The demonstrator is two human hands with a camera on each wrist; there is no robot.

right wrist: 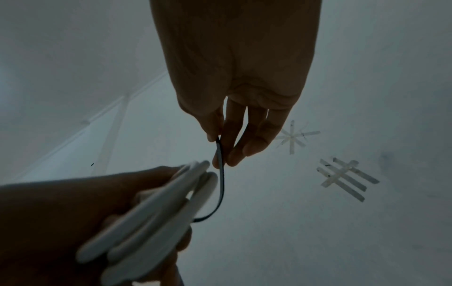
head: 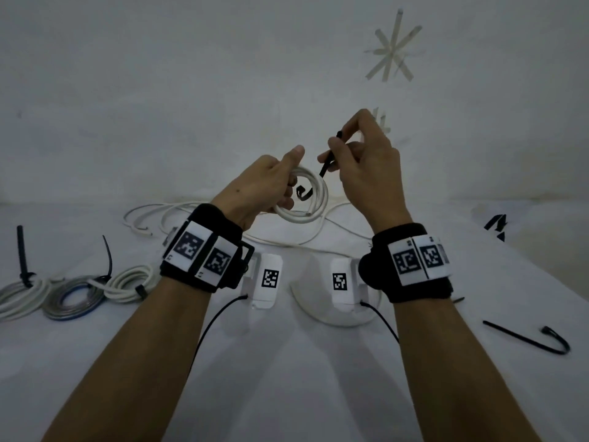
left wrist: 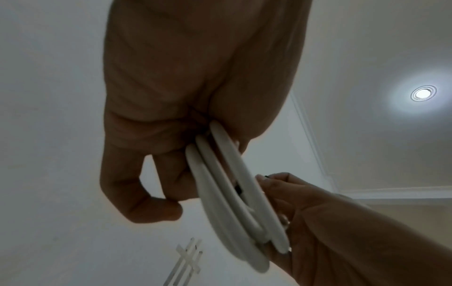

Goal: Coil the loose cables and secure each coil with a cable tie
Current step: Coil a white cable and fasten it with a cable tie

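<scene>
While both hands were raised above the white table, we found the left hand gripping a white cable coil, fingers curled round its left side. The right hand pinched a black cable tie between thumb and fingertips, just right of the coil and above it. In the right wrist view the tie curved down and passed behind the coil. We noted the loose remainder of white cable lying on the far table beneath the hands. Three tied coils lay at near left. A spare black tie lay at near right.
</scene>
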